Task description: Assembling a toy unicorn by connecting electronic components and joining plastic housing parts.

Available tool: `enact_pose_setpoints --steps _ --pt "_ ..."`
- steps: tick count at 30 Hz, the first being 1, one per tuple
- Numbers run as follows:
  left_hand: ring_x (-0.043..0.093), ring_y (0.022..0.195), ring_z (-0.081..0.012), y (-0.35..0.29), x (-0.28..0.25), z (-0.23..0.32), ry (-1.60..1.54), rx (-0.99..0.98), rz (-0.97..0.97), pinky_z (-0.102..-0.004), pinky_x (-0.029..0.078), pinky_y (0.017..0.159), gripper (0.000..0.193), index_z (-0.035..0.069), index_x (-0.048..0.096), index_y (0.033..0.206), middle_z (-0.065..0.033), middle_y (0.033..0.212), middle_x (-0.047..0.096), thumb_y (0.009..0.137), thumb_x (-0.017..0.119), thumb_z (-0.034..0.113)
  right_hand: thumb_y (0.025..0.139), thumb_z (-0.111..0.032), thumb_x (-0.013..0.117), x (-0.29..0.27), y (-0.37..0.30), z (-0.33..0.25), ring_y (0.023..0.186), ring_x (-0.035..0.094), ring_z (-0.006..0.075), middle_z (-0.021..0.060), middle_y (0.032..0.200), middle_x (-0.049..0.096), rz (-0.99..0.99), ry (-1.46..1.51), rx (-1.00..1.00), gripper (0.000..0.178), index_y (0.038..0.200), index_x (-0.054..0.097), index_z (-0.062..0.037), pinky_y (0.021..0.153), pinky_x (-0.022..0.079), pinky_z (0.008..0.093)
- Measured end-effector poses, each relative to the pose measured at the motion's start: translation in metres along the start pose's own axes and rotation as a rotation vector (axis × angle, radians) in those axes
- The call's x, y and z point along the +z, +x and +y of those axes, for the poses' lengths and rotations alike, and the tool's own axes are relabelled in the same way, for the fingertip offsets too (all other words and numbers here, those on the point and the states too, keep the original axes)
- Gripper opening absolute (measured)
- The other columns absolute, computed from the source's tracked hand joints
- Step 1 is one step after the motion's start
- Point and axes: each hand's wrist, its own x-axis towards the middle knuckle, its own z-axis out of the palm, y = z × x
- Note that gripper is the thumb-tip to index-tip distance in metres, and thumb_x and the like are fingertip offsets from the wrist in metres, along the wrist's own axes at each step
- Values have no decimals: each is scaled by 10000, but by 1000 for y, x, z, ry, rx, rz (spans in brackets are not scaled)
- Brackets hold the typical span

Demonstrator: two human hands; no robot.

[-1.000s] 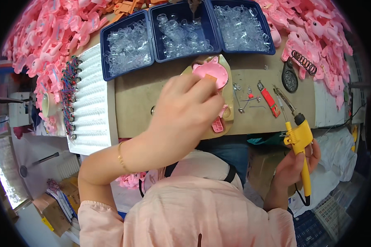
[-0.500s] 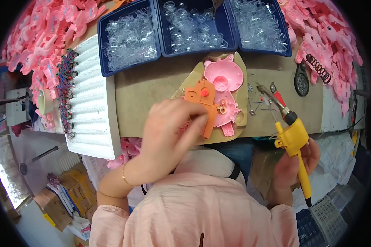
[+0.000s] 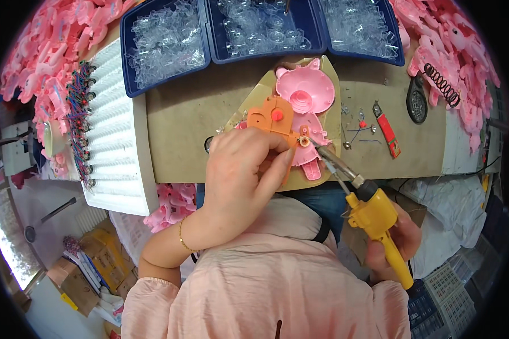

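Note:
My right hand [image 3: 404, 231] grips a yellow soldering gun [image 3: 373, 214] by its handle. Its metal tip points up and left, close to a small round metal part [image 3: 304, 142] in a pink plastic toy shell [image 3: 316, 85]. That shell lies in a tan fixture board [image 3: 331, 107]. An orange plastic plate [image 3: 266, 113] with a red round spot sits over the shell's left side. My left hand [image 3: 237, 175] is on the plate's lower part, thumb and forefinger pinched at its edge. The hand hides whatever is beneath it.
Blue bins [image 3: 209, 34] of clear plastic pieces line the back. A white ribbed tray [image 3: 116, 130] with wired parts is at left. Pink shells [image 3: 464, 68] are heaped on both sides. A red-handled tool [image 3: 389, 137], small wired parts [image 3: 362, 125] and a black oval object [image 3: 417, 104] lie right.
The soldering gun has moved left, its tip now beside the small round part in the shell. My left hand has settled at the orange plate's edge. The whole view has shifted slightly.

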Motion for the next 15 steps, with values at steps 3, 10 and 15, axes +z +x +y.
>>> enact_pose_setpoints --steps 3,10,15 --pt "522 638 -209 -1 3 -2 17 3 -10 -337 345 642 73 75 588 774 -30 670 552 767 654 106 809 -136 634 8 16 6 801 568 188 207 1052 567 -54 -39 -111 572 1280 368 49 673 451 262" --pt "527 645 -217 1 1 -1 -7 -16 -13 -338 350 643 74 72 586 775 -36 670 554 770 648 111 766 -89 648 8 20 -9 667 624 175 191 960 622 -147 21 130 553 1246 430 78 567 470 237" --pt "525 644 -212 -2 1 -3 -3 -9 -6 -339 356 649 70 70 584 772 -34 668 549 769 645 105 716 -69 676 -5 15 -24 621 629 231 189 896 643 -115 508 1056 549 1195 464 94 551 483 262"
